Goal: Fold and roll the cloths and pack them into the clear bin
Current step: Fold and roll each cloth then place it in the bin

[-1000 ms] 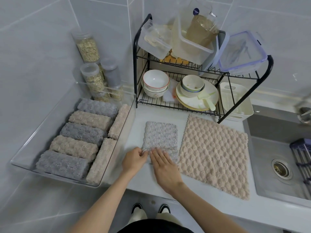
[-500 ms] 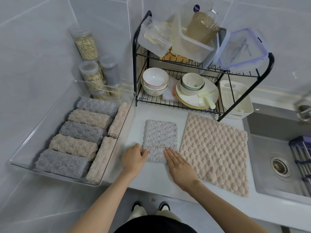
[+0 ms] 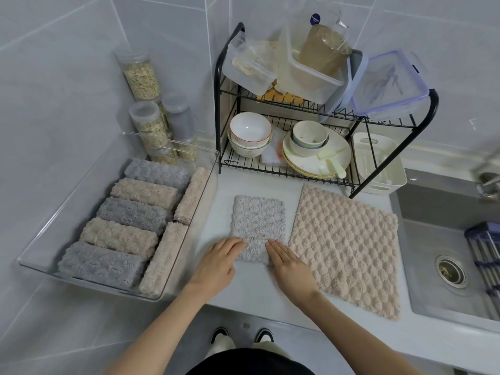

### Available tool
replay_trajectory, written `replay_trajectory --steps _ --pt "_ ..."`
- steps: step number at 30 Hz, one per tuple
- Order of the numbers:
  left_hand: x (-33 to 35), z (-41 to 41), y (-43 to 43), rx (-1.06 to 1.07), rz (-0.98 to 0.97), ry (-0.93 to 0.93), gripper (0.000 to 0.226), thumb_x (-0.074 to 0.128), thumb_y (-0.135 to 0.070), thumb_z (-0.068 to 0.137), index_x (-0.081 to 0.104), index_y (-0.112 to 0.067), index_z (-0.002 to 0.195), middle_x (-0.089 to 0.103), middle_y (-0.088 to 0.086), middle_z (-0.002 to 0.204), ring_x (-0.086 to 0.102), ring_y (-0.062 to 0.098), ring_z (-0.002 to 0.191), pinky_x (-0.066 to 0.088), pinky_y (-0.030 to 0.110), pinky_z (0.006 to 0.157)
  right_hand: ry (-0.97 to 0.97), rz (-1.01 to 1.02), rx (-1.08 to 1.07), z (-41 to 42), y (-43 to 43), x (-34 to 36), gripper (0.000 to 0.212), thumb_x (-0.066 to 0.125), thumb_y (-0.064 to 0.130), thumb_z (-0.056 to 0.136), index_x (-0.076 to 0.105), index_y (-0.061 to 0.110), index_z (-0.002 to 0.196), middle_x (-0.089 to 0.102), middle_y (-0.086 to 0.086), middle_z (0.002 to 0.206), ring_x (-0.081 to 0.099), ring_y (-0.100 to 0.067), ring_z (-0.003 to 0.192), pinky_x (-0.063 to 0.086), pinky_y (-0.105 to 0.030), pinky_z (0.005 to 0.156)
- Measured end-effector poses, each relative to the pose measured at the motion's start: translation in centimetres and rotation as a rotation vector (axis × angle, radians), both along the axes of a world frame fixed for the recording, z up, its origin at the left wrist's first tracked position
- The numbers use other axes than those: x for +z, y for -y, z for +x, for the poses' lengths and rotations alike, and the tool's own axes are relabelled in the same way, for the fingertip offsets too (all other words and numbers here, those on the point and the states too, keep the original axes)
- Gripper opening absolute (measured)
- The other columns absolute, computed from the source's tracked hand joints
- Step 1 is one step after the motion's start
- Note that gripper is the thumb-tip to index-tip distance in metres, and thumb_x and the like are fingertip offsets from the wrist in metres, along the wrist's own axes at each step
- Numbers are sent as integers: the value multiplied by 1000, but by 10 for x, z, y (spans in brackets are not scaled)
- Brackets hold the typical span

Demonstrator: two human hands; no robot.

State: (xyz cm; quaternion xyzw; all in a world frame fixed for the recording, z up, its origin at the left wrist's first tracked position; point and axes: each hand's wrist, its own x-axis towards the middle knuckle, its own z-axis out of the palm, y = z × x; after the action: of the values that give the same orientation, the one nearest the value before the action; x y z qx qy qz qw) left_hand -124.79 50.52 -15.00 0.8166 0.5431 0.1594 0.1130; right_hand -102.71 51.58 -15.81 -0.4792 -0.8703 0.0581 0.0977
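A grey cloth (image 3: 258, 220) is laid on the white worktop (image 3: 251, 288), folded into a narrow upright rectangle, with a crease seen across it near its near end. The left hand (image 3: 216, 266) is rested on the cloth's near left corner, its fingers laid nearly straight over the pile; nothing is gripped by it so far as can be seen, and the thumb is hidden. The right hand (image 3: 290, 266) is held flat and open, with its straight fingertips placed at the cloth's near right edge. Just to the right, a larger beige cloth (image 3: 349, 253) is spread flat and unfolded, its left edge almost touching the grey one.

The clear bin (image 3: 176, 143) is set at the left of the worktop, against the tiled wall. Seven rolled cloths (image 3: 132, 215) are packed in it: five are lined up crosswise, grey and beige by turns, and two beige ones are laid lengthwise along the right wall.

Beyond the bin, jars of oats (image 3: 140, 77) are stacked in the corner. A black dish rack (image 3: 217, 104) is stood at the far side, with bowls (image 3: 250, 131) and plates (image 3: 319, 163) on its lower tier and plastic food containers (image 3: 311, 71) above. A steel sink (image 3: 443, 239) is seen at the right.
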Motion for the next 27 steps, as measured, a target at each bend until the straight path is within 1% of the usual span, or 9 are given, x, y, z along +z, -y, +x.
replay_trajectory --steps 3,6,8,10,13,15,19,23,27 --pt "3 3 -5 51 -11 34 66 71 5 61 52 -22 118 62 -5 113 59 15 103 50 27 86 -45 -81 -40 0 -6 10 62 83 6 62 65 9 121 64 -4 124 63 -18 111 56 -30 85" --pt "6 6 -10 132 -133 213 39 55 1 84 57 -16 119 62 0 115 55 19 107 40 27 91 -235 -369 -142 3 -12 27 48 50 12 88 51 16 136 55 -2 136 54 -20 122 48 -30 95" --pt "9 6 -13 178 -228 271 29 50 -8 91 55 -15 119 63 1 106 55 19 100 41 29 83 -396 -583 -256 6 -19 39 42 42 15 93 52 18 134 63 -4 112 63 -20 96 48 -26 84" --pt "10 6 -15 242 -319 301 23 49 -18 94 54 -15 116 58 -3 80 52 18 80 36 31 67 -461 -680 -359 9 -26 44 35 45 15 95 53 19 130 60 -3 77 56 -12 63 45 -22 64" --pt "7 6 -16 368 -449 358 17 49 -31 94 54 -16 102 52 -2 68 55 23 71 34 34 58 -484 -762 -428 13 -33 46 32 49 20 96 52 18 128 51 -2 64 49 -14 57 41 -19 56" --pt "5 8 -18 430 -497 386 21 49 -35 94 52 -15 93 57 0 73 58 24 75 41 36 62 -470 -762 -466 13 -35 46 29 50 21 97 52 15 125 47 2 64 44 -11 57 36 -17 51" --pt "7 15 -24 565 -509 305 30 47 -42 93 50 -15 79 57 -2 71 56 20 70 37 32 60 -450 -655 -591 4 -36 40 26 54 25 94 52 12 117 55 2 73 51 -10 62 37 -20 52" --pt "10 21 -29 642 -485 210 32 48 -47 89 57 -17 85 66 -1 80 63 21 82 49 33 67 -424 -501 -682 -6 -31 33 29 58 23 91 48 11 115 58 -1 89 57 -19 80 43 -28 65" --pt "21 24 -28 600 -263 127 20 57 -34 87 51 -16 94 57 -3 94 54 18 90 40 31 64 -228 -174 -537 -9 -31 32 30 63 13 85 48 12 111 47 -4 107 48 -23 95 44 -30 64"
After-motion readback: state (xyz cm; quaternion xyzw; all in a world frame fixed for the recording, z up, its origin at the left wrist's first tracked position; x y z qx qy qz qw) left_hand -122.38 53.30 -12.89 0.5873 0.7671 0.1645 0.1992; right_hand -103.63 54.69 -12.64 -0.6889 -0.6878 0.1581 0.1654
